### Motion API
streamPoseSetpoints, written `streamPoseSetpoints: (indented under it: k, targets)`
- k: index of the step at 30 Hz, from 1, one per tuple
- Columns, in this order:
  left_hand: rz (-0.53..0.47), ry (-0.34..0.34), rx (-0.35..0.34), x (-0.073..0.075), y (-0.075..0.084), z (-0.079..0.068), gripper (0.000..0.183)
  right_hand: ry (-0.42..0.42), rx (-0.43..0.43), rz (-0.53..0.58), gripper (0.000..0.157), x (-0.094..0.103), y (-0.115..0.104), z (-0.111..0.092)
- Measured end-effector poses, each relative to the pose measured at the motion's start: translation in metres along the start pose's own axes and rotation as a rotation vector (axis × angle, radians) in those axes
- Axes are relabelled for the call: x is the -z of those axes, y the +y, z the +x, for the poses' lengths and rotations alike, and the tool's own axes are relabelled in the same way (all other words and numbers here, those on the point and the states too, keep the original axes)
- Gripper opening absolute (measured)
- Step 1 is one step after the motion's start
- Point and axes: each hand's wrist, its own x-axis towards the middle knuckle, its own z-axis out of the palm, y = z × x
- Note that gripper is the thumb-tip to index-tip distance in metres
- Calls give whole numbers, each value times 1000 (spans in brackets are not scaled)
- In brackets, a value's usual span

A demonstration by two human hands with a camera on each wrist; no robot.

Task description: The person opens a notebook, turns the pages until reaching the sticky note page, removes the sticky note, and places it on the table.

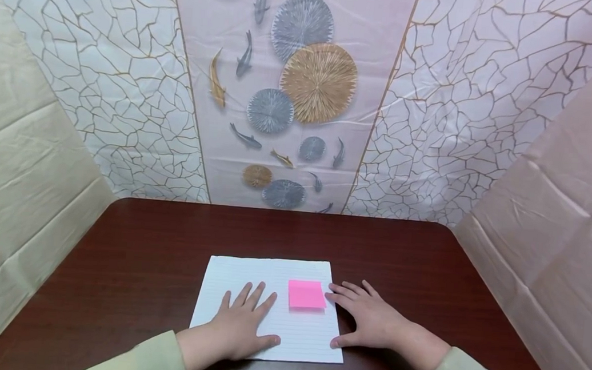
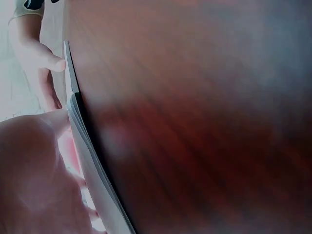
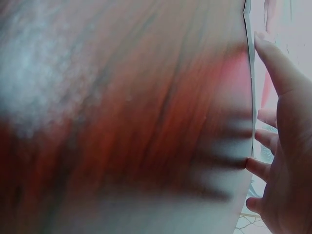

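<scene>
A lined white paper pad (image 1: 228,272) lies flat on the table; in the left wrist view its edge (image 2: 99,170) shows several layered sheets. A pink sticky note (image 1: 306,295) is on the pad's right half, its lower edge slightly raised. My left hand (image 1: 238,325) rests on the pad's left part with fingers spread, to the left of the note. At the pad's right edge is my right hand (image 1: 369,319), fingers extended, the thumb and index fingertips meeting the edge. Neither hand holds anything. The right wrist view shows the right hand (image 3: 292,141) from low beside the pad.
A dark reddish-brown table (image 1: 158,233) with rounded back corners carries the pad. Behind it hangs a patterned cloth backdrop (image 1: 288,150). Pale fabric panels stand along the left side (image 1: 27,189) and the right side (image 1: 556,226) of the table.
</scene>
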Motion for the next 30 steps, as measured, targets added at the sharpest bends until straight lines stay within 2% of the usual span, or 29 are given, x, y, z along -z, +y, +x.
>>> streamPoseSetpoints:
  k: [8, 15, 22, 30]
  targets:
    - [5, -15, 8, -3, -2, 2, 87, -20, -13, -8, 99, 1, 0, 1]
    - [-16, -24, 21, 4, 1, 0, 85, 3, 14, -2, 99, 1, 0, 1]
    - [-18, -37, 38, 8, 2, -1, 85, -25, -9, 43, 97, 2, -1, 1]
    - [-21, -52, 44, 5, 2, 1, 85, 82, 21, 11, 83, 5, -8, 7]
